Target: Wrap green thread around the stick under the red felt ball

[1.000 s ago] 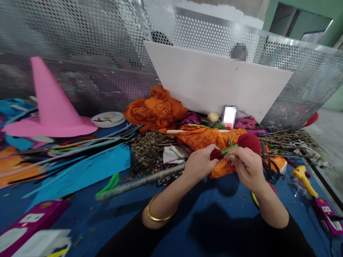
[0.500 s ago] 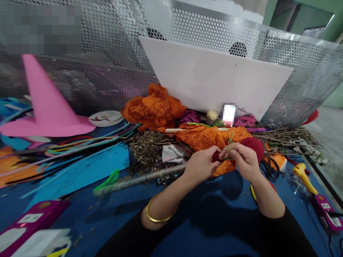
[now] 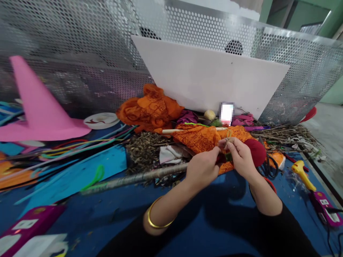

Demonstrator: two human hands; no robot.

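Observation:
My left hand (image 3: 202,167) and my right hand (image 3: 242,157) meet over an orange patterned cloth (image 3: 197,137), fingertips pinched close together. A thin yellow-green string (image 3: 229,133) loops up just above my right fingertips, and its ends are hidden by the fingers. Under my left fingers shows a bit of dark red material; what they pinch is too small to make out. A dark red rounded thing (image 3: 255,152) lies beside my right hand. From under my left hand a long wrapped stick (image 3: 139,178) runs left, with a green loop (image 3: 96,176) near its end.
A pink pointed hat (image 3: 40,103), a white tape roll (image 3: 102,120) and coloured pipe cleaners lie left. Behind stand a white board (image 3: 209,75) and a lit phone (image 3: 227,113). Dry twigs (image 3: 144,150), black-handled scissors (image 3: 269,166), a yellow glue gun (image 3: 304,175) and purple power strips (image 3: 325,208) surround the hands.
The view has shifted slightly right. My left fingers have come up to my right fingertips at the string, covering more of the dark red material. The stick's green-looped end has swung a little left.

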